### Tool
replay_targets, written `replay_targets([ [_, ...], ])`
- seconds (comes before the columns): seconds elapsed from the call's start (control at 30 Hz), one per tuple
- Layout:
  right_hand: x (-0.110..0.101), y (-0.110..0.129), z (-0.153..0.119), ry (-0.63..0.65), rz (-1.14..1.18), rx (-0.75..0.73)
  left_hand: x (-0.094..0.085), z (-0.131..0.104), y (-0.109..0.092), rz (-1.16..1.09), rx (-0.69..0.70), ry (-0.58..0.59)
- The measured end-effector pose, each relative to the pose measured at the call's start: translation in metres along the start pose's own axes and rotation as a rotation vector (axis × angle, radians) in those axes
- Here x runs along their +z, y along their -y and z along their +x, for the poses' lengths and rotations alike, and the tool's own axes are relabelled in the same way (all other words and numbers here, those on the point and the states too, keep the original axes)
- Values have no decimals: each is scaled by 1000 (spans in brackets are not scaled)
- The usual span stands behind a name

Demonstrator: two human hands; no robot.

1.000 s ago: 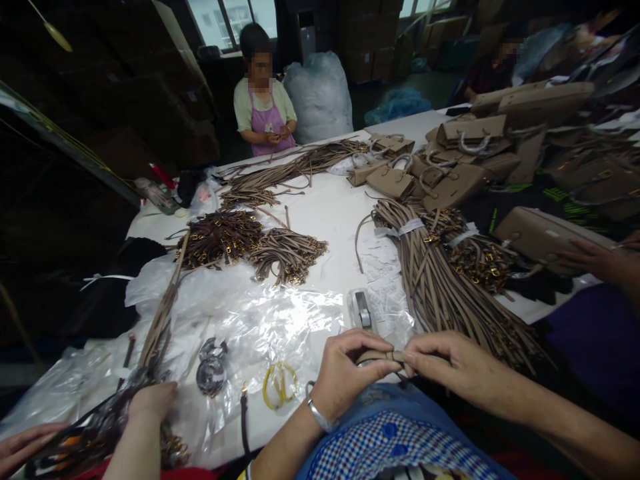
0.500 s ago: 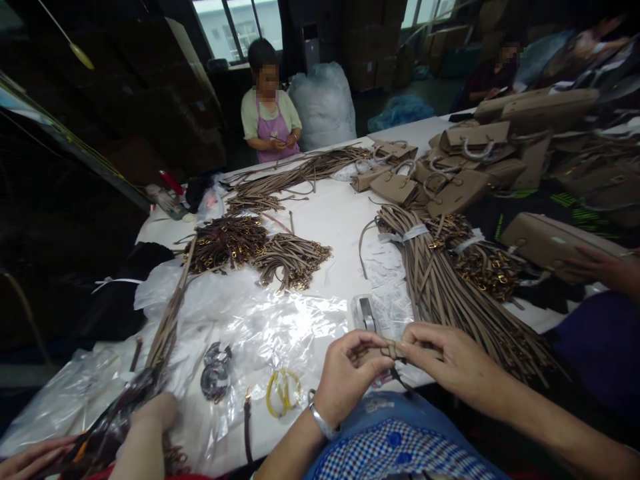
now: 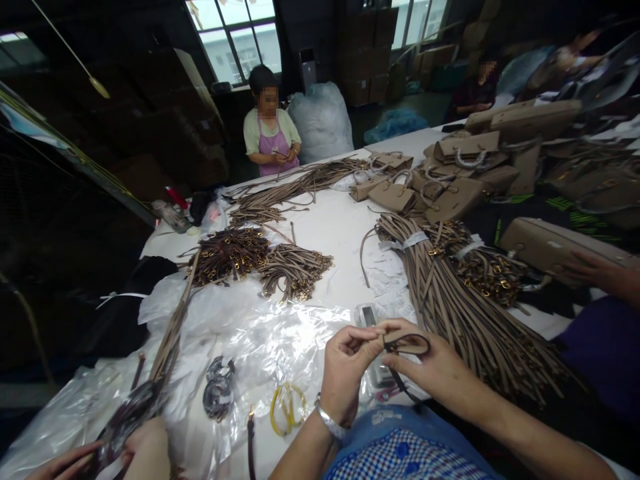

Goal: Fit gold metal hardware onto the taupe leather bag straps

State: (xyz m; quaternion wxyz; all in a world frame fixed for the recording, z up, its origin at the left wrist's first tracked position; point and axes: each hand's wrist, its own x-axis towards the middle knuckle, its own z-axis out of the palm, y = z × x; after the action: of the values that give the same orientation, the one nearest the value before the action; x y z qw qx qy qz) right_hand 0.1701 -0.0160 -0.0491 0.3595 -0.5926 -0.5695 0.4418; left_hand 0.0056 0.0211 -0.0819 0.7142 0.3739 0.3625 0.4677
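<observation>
Between my hands, above the table's front edge, is a narrow taupe strap (image 3: 414, 343) with a dark edge, bent into a loop. My left hand (image 3: 347, 367) pinches it at the left end of the loop. My right hand (image 3: 433, 367) is closed around the loop's right side, thumb beneath and fingers behind. A dark tail of the strap hangs below my fingers. Just beyond my hands lies a grey-white device (image 3: 380, 373), partly hidden by them. Yellow-handled pliers (image 3: 287, 410) and a dark strap piece with a gold clasp (image 3: 251, 443) lie left of my left hand.
A large bundle of taupe straps (image 3: 450, 313) lies at right, with taupe handbags (image 3: 440, 197) behind it. Piles of brown straps (image 3: 230, 253) and clear plastic (image 3: 280, 340) cover the left. Co-workers' hands (image 3: 145, 447) are at lower left and right; another person (image 3: 273, 140) sits opposite.
The strap in my hands now shows as an open loop, and my right hand has turned around it. The view has tilted slightly upward. At lower left, a co-worker's hands have shifted on a plastic-wrapped bundle.
</observation>
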Motion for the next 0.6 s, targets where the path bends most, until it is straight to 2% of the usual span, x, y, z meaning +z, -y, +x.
replay_targets([
  [0.1,4,-3,0,-31,21,18,-3,-2,-5,163,60,32],
  [0.2,3,-4,-2,-11,105,52,-11,-2,-12,348,152,70],
  [0.27,4,-5,-3,4,191,61,-15,-2,-15,455,283,90],
  [0.43,10,-5,-7,-3,254,9,-17,-2,-16,677,723,168],
  [0.5,10,-4,-8,-21,266,-29,-17,-3,-18,712,815,190],
  [0.6,10,-4,-11,-49,297,-60,-19,-4,-22,760,864,209],
])
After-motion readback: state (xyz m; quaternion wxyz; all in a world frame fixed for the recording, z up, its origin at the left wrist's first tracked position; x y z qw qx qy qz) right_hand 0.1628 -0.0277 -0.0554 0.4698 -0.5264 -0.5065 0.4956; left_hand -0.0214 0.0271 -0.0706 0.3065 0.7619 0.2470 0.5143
